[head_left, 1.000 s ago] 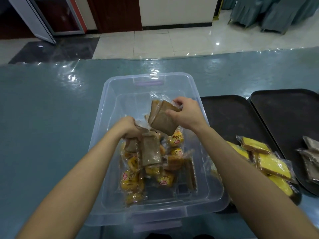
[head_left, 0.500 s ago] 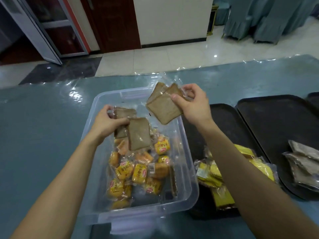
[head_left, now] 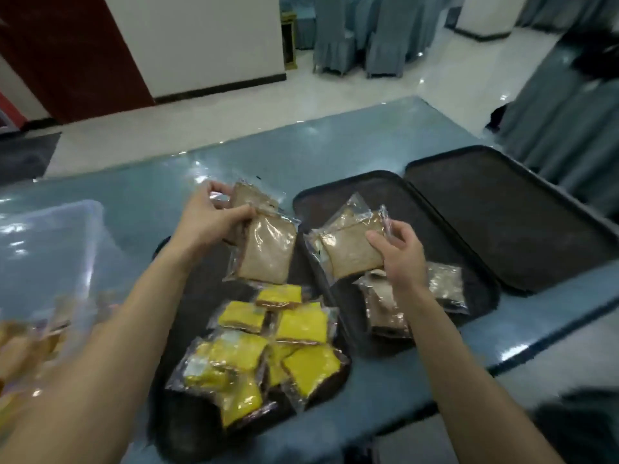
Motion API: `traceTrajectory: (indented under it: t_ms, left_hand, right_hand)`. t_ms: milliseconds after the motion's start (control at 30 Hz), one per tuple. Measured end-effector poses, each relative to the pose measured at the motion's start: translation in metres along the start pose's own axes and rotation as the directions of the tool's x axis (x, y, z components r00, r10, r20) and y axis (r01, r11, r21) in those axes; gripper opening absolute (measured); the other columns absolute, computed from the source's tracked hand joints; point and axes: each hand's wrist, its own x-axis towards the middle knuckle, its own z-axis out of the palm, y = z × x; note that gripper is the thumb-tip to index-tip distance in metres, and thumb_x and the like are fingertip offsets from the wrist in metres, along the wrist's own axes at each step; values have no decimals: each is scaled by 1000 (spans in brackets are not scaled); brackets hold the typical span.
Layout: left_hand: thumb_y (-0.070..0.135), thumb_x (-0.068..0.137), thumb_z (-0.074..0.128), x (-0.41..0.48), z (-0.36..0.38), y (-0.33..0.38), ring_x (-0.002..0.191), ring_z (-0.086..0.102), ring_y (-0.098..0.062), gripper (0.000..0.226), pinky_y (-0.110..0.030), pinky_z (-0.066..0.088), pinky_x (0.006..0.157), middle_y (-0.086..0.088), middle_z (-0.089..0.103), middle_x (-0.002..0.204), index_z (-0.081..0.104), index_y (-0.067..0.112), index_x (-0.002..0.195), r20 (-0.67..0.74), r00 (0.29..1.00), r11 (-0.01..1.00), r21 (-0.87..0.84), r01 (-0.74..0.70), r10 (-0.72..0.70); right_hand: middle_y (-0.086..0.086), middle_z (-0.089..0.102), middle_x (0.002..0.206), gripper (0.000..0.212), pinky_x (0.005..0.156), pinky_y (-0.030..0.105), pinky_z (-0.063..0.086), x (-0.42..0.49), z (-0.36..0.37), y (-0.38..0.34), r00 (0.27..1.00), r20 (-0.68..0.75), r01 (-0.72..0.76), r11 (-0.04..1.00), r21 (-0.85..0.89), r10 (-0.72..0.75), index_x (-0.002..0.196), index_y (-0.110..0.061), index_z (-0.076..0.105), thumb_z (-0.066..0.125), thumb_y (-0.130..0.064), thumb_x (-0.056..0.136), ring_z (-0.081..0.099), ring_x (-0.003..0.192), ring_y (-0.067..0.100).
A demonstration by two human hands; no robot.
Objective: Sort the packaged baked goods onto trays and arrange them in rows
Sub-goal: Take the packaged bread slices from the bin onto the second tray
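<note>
Swinging from the nine-o'clock bin [head_left: 60, 236], the left grip [head_left: 207, 222] and right grip [head_left: 402, 256] clutch brown bread packets [head_left: 268, 252] over the trays [head_left: 445, 236], placement next.

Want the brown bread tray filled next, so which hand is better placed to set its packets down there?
Right. The right hand holds its bread packets over the middle tray, beside the brown packets lying there; the left hand holds its bread pair over the yellow-cake tray.

Two arms in shot | left forearm [head_left: 100, 346] bare from the 7 o'clock edge up to the wrist | right forearm [head_left: 469, 380] bare too, from 5 o'clock | left hand [head_left: 207, 222] and right hand [head_left: 402, 256] both uncovered
</note>
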Motion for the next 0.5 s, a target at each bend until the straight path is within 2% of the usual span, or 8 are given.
traceTrajectory:
  t_ms: [100,167,233,267,333,400,433,500]
  left_hand:
    - [28,69,100,5,114,-11,86,76,-17,58,-40,64,78,-6,78,105,65,21,115,122,991,998,-34,52,-48]
    - [26,74,98,6,185,-26,89,75,-17,51,-33,61,80,-3,78,106,66,18,114,188,978,995,-24,92,-86]
    - [34,74,96,-1,245,-40,94,75,-16,60,-27,61,80,-4,77,115,62,17,121,273,953,991,54,120,-131]
    - [41,71,95,-5,269,-51,103,74,-18,74,-31,62,87,-4,74,126,57,20,131,343,922,981,134,138,-177]
    - [50,70,94,-19,301,-67,128,65,-27,107,-44,55,108,-5,60,149,37,23,157,448,862,935,347,78,-238]
    - [47,79,92,-28,315,-75,141,56,-35,119,-45,45,119,-12,45,162,19,27,170,455,863,898,440,-2,-221]
    - [45,84,90,-33,319,-73,142,55,-36,116,-44,43,120,-15,39,165,15,30,172,447,871,892,451,-23,-204]
    - [48,91,84,-33,324,-74,140,57,-37,108,-44,45,118,-16,33,167,16,34,173,441,878,853,516,-78,-187]
  right_hand:
    - [-4,79,112,37,84,42,66,23,-94,21,984,-156,-89,995,-46,81,125,-27,69,85,-25,91,77,99,16]
    - [-3,79,111,36,82,41,63,43,-146,40,959,-259,-142,986,-88,115,119,-27,72,87,-33,87,76,98,18]
    - [6,79,113,44,91,50,63,65,-184,66,939,-291,-238,958,-162,185,114,-23,73,80,-51,81,76,103,28]
    - [12,77,122,55,99,55,59,74,-195,82,936,-267,-304,912,-276,231,119,-21,70,72,-61,82,73,110,34]
    - [27,52,156,80,118,57,44,82,-201,116,928,-179,-365,705,-608,327,155,-12,47,56,-66,97,54,139,45]
    - [28,14,176,93,131,57,24,76,-193,134,969,-100,-218,597,-772,224,173,-13,8,48,-64,106,22,161,46]
    - [24,2,179,93,133,57,15,70,-188,140,990,-35,-108,564,-819,139,174,-19,1,44,-66,107,8,165,43]
    - [15,-15,180,86,134,59,1,65,-180,155,990,119,77,402,-912,79,174,-33,-4,29,-75,107,-13,166,40]
